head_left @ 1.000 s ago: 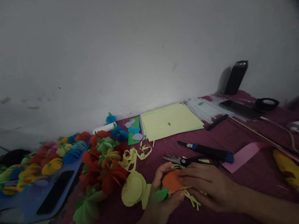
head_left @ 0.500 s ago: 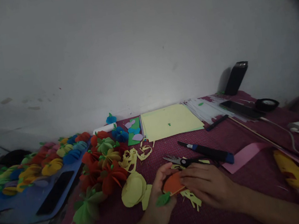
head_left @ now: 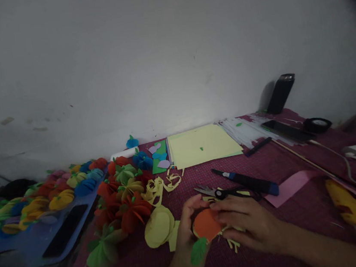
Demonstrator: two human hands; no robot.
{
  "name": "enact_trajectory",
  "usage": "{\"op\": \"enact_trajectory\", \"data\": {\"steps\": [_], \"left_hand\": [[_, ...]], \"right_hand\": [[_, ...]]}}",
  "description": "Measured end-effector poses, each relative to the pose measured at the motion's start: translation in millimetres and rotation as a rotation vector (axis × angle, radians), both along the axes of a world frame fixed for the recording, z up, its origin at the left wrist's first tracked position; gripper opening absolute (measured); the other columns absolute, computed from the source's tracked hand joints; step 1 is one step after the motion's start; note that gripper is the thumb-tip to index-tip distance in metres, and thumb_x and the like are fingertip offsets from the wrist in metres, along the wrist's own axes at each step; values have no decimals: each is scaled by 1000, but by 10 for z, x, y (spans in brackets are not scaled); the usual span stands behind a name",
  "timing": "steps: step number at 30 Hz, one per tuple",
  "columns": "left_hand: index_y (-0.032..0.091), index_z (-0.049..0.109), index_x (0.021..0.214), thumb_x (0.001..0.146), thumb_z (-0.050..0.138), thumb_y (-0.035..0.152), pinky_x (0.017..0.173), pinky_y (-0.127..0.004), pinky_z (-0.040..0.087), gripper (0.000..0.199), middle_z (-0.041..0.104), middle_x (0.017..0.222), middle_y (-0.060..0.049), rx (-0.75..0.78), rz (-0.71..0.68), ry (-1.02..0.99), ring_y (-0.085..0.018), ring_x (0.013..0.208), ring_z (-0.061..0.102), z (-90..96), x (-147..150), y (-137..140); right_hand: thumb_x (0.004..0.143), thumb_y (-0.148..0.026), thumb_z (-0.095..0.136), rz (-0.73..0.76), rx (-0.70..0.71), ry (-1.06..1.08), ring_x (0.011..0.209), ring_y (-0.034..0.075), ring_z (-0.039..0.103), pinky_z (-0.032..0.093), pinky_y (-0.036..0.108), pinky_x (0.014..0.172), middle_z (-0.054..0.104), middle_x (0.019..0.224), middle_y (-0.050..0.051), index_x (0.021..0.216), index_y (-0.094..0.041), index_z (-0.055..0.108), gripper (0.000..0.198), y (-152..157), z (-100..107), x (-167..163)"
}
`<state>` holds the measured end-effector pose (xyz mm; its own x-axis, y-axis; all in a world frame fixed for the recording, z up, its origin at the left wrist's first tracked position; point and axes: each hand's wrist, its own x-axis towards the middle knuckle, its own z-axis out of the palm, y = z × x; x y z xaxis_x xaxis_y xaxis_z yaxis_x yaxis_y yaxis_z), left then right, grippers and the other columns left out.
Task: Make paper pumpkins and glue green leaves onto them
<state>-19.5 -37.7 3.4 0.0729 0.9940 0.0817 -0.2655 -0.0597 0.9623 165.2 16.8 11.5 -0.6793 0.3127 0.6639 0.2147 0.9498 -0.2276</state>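
Pale yellow paper discs [head_left: 159,227] lie just left of the left hand [head_left: 188,240], which is curled round the orange paper piece [head_left: 206,224] — its green leaf [head_left: 199,251] slanting near-left over the palm. The orange piece sits between both hands, touching each; the right hand [head_left: 255,223] bends over its right edge — whether pinching, I cannot tell.

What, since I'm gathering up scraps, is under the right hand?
Pale yellow paper strips poke out beneath the right hand. It partly covers the edge of an orange paper piece. Whatever else lies beneath the hand cannot be seen.
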Motion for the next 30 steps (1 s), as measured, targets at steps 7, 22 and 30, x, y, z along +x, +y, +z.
{"op": "enact_trajectory", "data": {"steps": [7, 22, 30], "left_hand": [[30, 48, 106, 62, 79, 25, 81, -26, 43, 55, 56, 105, 0, 15, 6, -23, -17, 95, 54, -15, 30, 4], [31, 40, 119, 59, 76, 17, 81, -31, 44, 71, 56, 103, -2, -199, 41, -135, -19, 92, 57, -8, 75, 13], [28, 47, 101, 59, 76, 14, 70, -24, 43, 53, 57, 93, 2, -89, -38, -56, -13, 80, 54, 34, 55, -8]], "right_hand": [[85, -24, 57, 30, -170, -15, 109, 17, 57, 51, 30, 87, 62, 116, 12, 104, -18, 58, 20, -9, -26, 7], [81, -22, 59, 83, -338, -105, 117, 18, 52, 49, 31, 91, 57, 124, 13, 101, -19, 58, 20, -38, 30, -12], [84, -27, 59, 25, -204, -128, 112, 17, 56, 50, 29, 88, 58, 123, 12, 105, -20, 57, 23, -23, -70, 0]]}}
